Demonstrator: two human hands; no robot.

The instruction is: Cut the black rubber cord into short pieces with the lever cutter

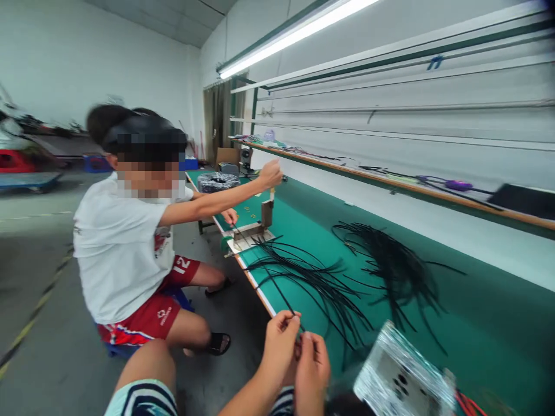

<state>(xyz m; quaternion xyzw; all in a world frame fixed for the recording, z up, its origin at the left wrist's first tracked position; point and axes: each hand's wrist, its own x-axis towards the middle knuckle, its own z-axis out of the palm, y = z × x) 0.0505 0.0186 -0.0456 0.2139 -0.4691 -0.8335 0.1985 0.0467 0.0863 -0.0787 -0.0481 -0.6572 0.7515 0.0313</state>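
Near the bench's front edge, my left hand (281,338) pinches a thin black cable (284,297) between thumb and fingers. Right beside it, my right hand (313,361) is closed on the same cable, a little nearer to me. From my hands the cable runs up and left toward a loose bundle of black cables (310,271) spread over the green bench top. To the right of my hands sits a box-like fixture wrapped in clear film (401,372), with several dark holes in its face.
A co-worker (121,242) sits at left, one hand on the raised handle of a metal hand-lever tool (266,214). Another heap of black cables (396,268) lies farther back. A coil in plastic (218,181) stands at the far end. A shelf (347,167) runs above the green bench (489,335).
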